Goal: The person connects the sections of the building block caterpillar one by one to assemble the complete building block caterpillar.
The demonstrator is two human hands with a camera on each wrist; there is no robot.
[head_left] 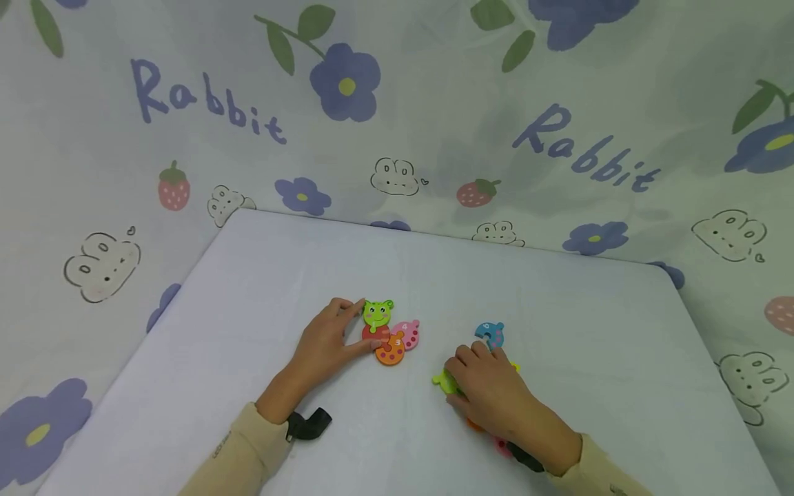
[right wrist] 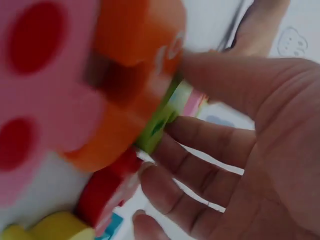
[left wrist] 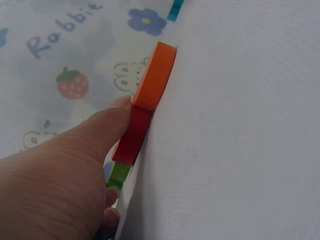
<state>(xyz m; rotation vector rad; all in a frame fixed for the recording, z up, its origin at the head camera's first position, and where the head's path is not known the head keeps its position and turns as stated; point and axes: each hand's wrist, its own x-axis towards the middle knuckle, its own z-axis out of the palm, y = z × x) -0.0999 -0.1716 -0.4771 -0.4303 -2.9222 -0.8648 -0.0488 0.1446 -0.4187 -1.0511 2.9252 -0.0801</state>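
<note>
A row of joined puzzle pieces lies mid-table: a green frog head, a red piece, an orange piece and a pink piece. My left hand rests beside them, index finger on the frog head and thumb pressed against the edge of the red piece, with the orange piece just beyond. My right hand lies palm down over a loose pile and grips a light green piece between thumb and fingers. A blue piece sits just past its fingertips.
More loose pieces lie under my right wrist, an orange one and a pink one. The white table has its far edge against a flower-printed cloth backdrop. Up close the right wrist view shows pink, orange, red and yellow pieces.
</note>
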